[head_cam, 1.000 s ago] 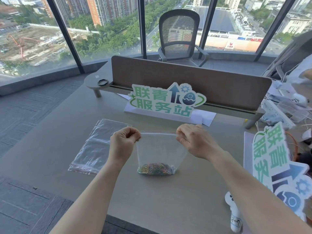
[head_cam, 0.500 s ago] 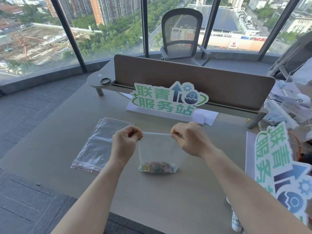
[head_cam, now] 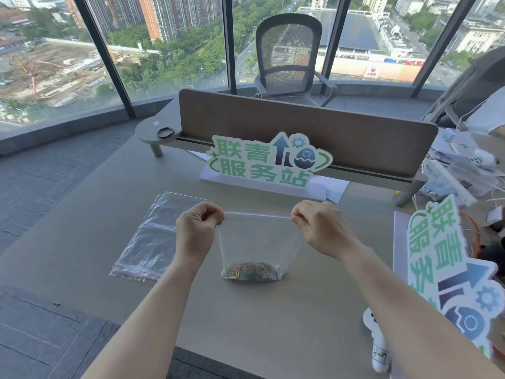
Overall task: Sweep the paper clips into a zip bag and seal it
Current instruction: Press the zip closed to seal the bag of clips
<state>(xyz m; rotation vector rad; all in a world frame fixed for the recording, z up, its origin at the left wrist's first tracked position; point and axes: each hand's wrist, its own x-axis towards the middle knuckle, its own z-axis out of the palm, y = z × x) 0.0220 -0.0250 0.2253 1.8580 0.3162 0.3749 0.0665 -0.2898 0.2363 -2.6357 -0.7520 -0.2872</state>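
A clear zip bag [head_cam: 257,242] hangs upright at the centre of the worktop [head_cam: 273,324], its bottom resting on the surface. The left hand [head_cam: 195,231] pinches the bag's top corner at 9 o'clock, its grip clamped on the zip strip; the right hand [head_cam: 319,228] pinches the opposite corner at 3 o'clock, clamped the same way. The strip is pulled straight between them. A heap of coloured paper clips [head_cam: 251,272] lies inside the bag at its bottom, toward 6 o'clock. A stack of spare bags [head_cam: 155,236] lies flat at 9 o'clock. A green sign [head_cam: 267,162] stands at 12 o'clock, another sign [head_cam: 451,258] at 3 o'clock.
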